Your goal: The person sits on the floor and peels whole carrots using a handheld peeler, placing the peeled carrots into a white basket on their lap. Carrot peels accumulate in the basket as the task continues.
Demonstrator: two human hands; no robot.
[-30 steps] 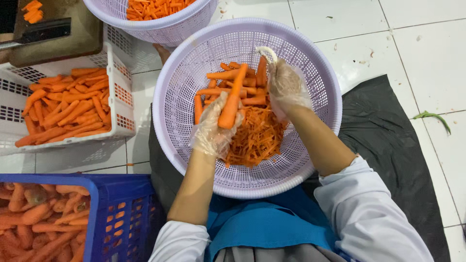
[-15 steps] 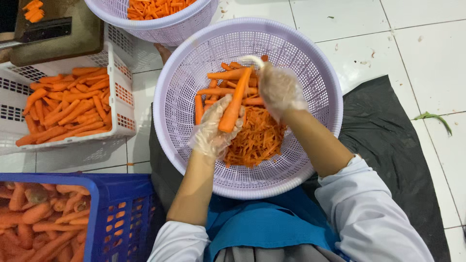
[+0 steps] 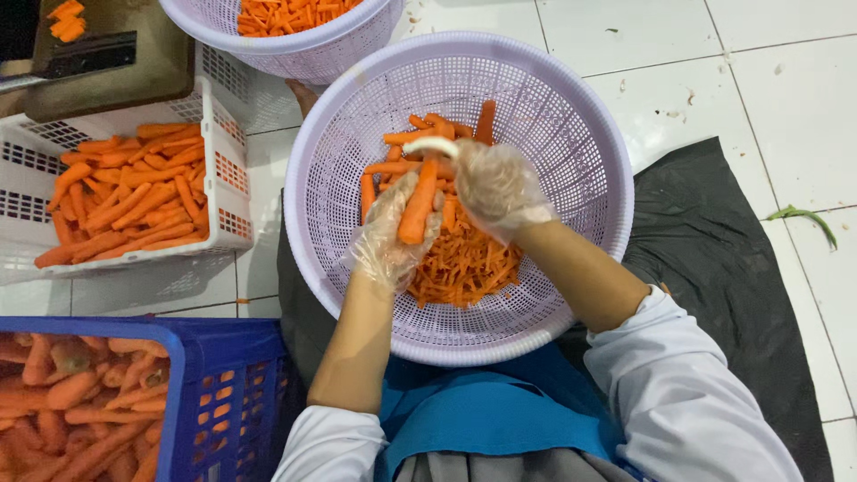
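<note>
Two hands, both in thin clear plastic gloves, held over one large round lilac perforated basket (image 3: 571, 116). Left hand (image 3: 388, 236): fingers curled around one carrot (image 3: 418, 203), gripping its lower half. The carrot is peeled, bright orange, smooth, tapering; it stands tilted with its upper end just under the right hand, above the middle of the basket. Right hand (image 3: 495, 187): closed around one white-handled peeler (image 3: 430, 145), whose curved pale end juts out to the left, touching or just above the carrot's top; the blade itself is hidden. In the basket, one heap of thin orange peelings (image 3: 464, 263) lies below the hands; whole peeled carrots (image 3: 397, 138) lie behind them, about six or seven showing, the exact count hidden by the hands. One second lilac basket (image 3: 295, 49) at the top edge holds cut carrot sticks, too many to count. One white slatted crate (image 3: 214, 134) at left holds a pile of peeled carrots, well over twenty. One blue crate (image 3: 219, 393) at lower left holds duller, unpeeled carrots. One dark cutting board (image 3: 152, 54) with one knife and a few carrot pieces sits at upper left. One dark mat (image 3: 732, 259) lies on the white tiled floor (image 3: 786, 80); one green scrap (image 3: 803, 216) lies to the right.
</note>
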